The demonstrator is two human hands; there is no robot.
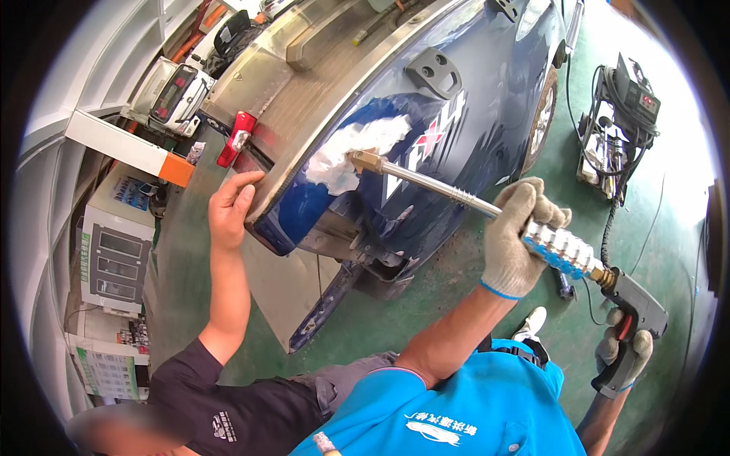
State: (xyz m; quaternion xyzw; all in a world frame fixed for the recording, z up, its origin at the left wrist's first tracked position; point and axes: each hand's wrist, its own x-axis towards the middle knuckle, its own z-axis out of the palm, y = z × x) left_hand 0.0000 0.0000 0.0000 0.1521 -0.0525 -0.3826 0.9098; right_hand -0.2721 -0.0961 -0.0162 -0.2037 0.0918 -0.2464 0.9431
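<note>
I hold a slide-hammer dent puller with a long metal shaft, ribbed silver-and-blue weight and black pistol handle. Around the shaft and front of the weight closes my left hand, in a pale knitted glove. My right hand, gloved too, grips the handle by its red trigger. At the shaft's far end, a brass-coloured tip meets a patch of bare metal on the dark blue pickup's side panel. Whether it is fixed there I cannot tell.
A co-worker's bare hand rests at the truck bed's edge, left of the bare patch. A red tail light sits by the bed. At right stands a wheeled machine with cables; its thick hose runs to the tool.
</note>
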